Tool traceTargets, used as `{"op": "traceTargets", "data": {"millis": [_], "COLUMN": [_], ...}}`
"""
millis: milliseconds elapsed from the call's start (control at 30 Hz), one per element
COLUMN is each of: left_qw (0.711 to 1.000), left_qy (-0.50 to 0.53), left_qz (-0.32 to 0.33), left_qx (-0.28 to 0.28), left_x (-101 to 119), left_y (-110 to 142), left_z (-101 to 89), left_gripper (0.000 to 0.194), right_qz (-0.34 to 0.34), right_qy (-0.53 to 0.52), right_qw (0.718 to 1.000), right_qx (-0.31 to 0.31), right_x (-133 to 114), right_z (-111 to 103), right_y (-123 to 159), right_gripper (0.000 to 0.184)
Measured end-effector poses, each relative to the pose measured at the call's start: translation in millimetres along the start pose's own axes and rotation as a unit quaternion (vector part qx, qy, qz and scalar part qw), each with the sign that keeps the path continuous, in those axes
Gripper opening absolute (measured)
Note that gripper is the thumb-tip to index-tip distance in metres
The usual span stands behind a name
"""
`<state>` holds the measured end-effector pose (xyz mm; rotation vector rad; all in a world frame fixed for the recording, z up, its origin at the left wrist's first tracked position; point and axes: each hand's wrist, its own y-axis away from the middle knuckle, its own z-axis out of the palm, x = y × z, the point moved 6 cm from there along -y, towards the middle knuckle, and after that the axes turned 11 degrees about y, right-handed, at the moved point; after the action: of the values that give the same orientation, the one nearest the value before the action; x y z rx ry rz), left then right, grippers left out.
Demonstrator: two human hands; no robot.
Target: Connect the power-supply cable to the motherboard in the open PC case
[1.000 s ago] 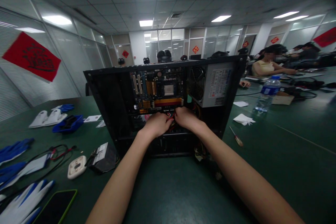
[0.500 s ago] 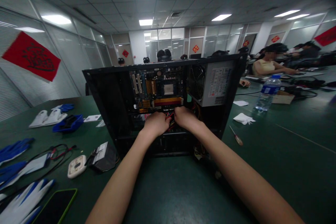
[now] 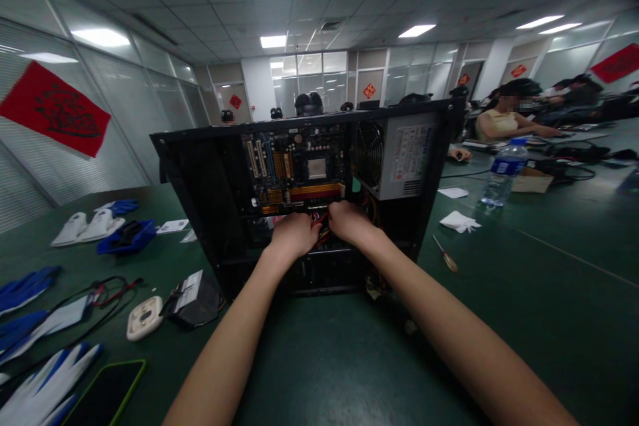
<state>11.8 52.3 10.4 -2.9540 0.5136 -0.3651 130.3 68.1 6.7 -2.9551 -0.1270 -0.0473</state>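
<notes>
An open black computer case (image 3: 187, 213) stands in front of me on the green table. Inside it are a motherboard (image 3: 297, 146) and, at the upper right, a grey power supply (image 3: 410, 158) with a fan. Both my hands reach into the lower part, just below the red and yellow memory slots (image 3: 317, 192). My left hand (image 3: 293, 236) is closed at a bundle of coloured cables (image 3: 323, 237). From the right, my right hand (image 3: 348, 221) grips the same cables with curled fingers. Its fingertips and the cable ends are hidden.
To the left lie work gloves (image 3: 54, 379), a phone (image 3: 107, 393), a blue tray (image 3: 127, 237), a white square object (image 3: 144, 317) and a dark boxy part (image 3: 194, 299). On the right are a screwdriver (image 3: 445, 254), a crumpled tissue (image 3: 459, 221) and a water bottle (image 3: 505, 173). A person (image 3: 509, 116) sits beyond.
The whole view has shifted slightly, so the case sits a little further left in the picture. Both hands stay at the cables, with barely any movement.
</notes>
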Motion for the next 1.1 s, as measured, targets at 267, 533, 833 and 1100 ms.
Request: {"op": "traceTargets", "data": {"millis": [267,533,833,1100], "left_qw": [1.000,1.000,0.999,0.997], "left_qy": [-0.001,0.014,0.022,0.014], "left_qz": [-0.007,0.000,0.001,0.006], "left_qx": [-0.022,0.023,0.035,0.069], "left_x": [1.2,-1.8,-2.7,-0.5], "left_y": [0.1,-0.3,-0.8,0.6], "left_z": [0.8,-2.4,-3.6,-9.1], "left_gripper": [0.046,0.044,0.042,0.037], "right_qz": [-0.007,-0.001,-0.011,-0.001], "right_qy": [0.013,0.012,0.010,0.012], "right_qw": [1.000,1.000,1.000,1.000], "right_qx": [0.018,0.028,0.027,0.015], "right_x": [-0.6,0.0,0.3,3.2], "right_z": [1.6,1.4,3.1,5.7], "right_y": [-0.8,-1.8,-2.0,-4.8], "right_gripper": [0.031,0.031,0.031,0.032]}}
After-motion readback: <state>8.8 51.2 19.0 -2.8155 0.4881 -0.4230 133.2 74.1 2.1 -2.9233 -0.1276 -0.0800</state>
